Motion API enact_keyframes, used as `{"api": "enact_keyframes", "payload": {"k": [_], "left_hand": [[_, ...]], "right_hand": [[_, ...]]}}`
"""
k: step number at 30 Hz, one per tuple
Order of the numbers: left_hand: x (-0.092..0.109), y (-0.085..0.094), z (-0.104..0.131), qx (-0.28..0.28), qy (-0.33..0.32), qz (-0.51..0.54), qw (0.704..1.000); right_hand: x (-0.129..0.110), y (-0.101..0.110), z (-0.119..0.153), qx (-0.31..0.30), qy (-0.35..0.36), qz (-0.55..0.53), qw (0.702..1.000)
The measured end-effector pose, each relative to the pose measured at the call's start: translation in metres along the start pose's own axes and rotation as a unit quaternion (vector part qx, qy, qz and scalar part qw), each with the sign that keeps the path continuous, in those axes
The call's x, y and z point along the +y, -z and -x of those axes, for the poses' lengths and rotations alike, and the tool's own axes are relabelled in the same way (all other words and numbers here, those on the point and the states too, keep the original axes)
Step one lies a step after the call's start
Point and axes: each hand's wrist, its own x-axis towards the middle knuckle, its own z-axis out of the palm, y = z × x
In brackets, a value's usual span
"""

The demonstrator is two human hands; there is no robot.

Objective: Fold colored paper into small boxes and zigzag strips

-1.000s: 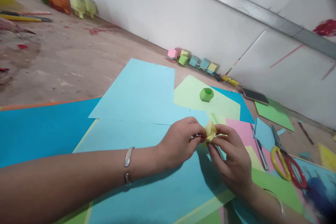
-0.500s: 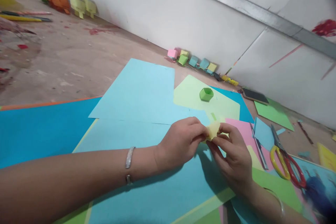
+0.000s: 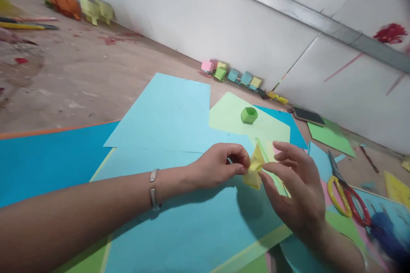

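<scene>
So, a small folded piece of yellow paper [image 3: 253, 177] is pinched between thumb and forefinger of the left hand [image 3: 218, 166], held up over a big light blue sheet [image 3: 179, 217], with a shadow thrown on the sheet underneath. Its other edge is met by the thumb and forefinger tips of the right hand [image 3: 299, 183]; whether it's actually pinched on that side can't be told, but the rest of those fingers are loosely spread. A silver cuff bracelet [image 3: 154, 198] is worn on the left wrist.

Just beyond the grip, a bit of a jumble: a pale green sheet [image 3: 221, 113] is laid out with a little green paper cup [image 3: 249, 115] sitting on it, open side up. Farther off, a row of tiny folded paper pieces in pink, yellow, green and blue [image 3: 233, 75] is lined up along the white wall [image 3: 153, 17]. To the right of the right-hand grip, scissors with one yellow and one red handle [image 3: 348, 198] are left lying on the papers, with a blurry dark blue ball [image 3: 386, 232] next to them. Way off beyond the left-hand grip, some orange folded paper [image 3: 64, 2] is parked by the wall.
</scene>
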Motion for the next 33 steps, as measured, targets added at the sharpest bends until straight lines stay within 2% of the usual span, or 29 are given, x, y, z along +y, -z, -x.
{"api": "enact_keyframes", "payload": {"k": [4,9,14,17,19,21,24,33], "left_hand": [[0.004,-0.001,0.003,-0.026,-0.012,-0.015,0.999],[0.005,-0.002,0.003,-0.024,-0.027,-0.065,0.997],[0.001,-0.005,0.004,0.023,-0.040,-0.152,0.987],[-0.001,-0.009,0.007,0.063,-0.051,-0.166,0.983],[-0.002,-0.011,0.008,0.078,-0.042,-0.122,0.989],[-0.004,-0.013,0.007,0.064,-0.001,-0.038,0.997],[-0.007,-0.017,0.006,0.039,0.068,0.064,0.995],[-0.013,-0.019,0.004,0.064,0.104,0.124,0.985]], "right_hand": [[0.001,0.002,-0.001,-0.014,-0.026,0.008,1.000],[0.007,0.000,0.001,-0.082,-0.037,-0.023,0.996],[0.006,-0.005,0.000,-0.040,0.011,-0.004,0.999],[0.005,-0.006,-0.001,-0.021,0.016,0.005,1.000],[0.005,-0.005,-0.001,-0.014,0.000,0.001,1.000],[0.006,-0.003,0.000,-0.003,-0.017,-0.007,1.000],[0.009,-0.002,0.003,0.009,-0.039,-0.032,0.999],[0.010,-0.005,0.000,-0.034,-0.088,-0.057,0.994]]}}
